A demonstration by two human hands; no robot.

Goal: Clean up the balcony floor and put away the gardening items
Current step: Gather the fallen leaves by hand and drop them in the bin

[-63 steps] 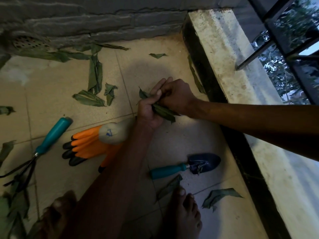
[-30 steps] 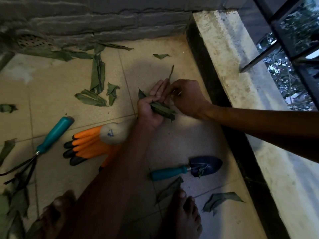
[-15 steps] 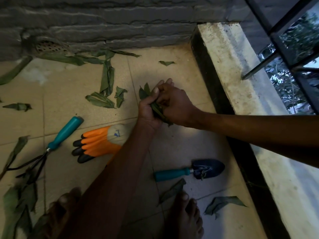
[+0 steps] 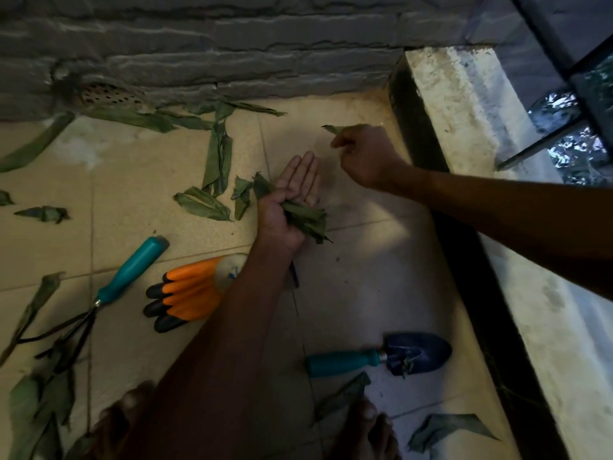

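My left hand (image 4: 288,202) lies palm up over the tiled floor, its thumb pinning a bunch of green leaves (image 4: 306,220) while the fingers stretch out. My right hand (image 4: 365,156) is further off toward the wall, pinching a small leaf (image 4: 333,128) at the floor. Loose leaves (image 4: 217,154) lie scattered to the left. Orange gardening gloves (image 4: 185,293) rest under my left forearm. A teal-handled hand rake (image 4: 129,273) lies at the left and a teal-handled blue trowel (image 4: 381,358) at the lower right.
A grey brick wall (image 4: 232,44) with a drain grate (image 4: 109,94) closes the far side. A raised concrete ledge (image 4: 481,134) with a metal railing runs along the right. My bare feet (image 4: 371,429) stand at the bottom, with more leaves (image 4: 444,426) beside them.
My right hand has left the bunch and reached toward the wall to pinch a small leaf. My left hand has opened its fingers, the bunch still under its thumb.
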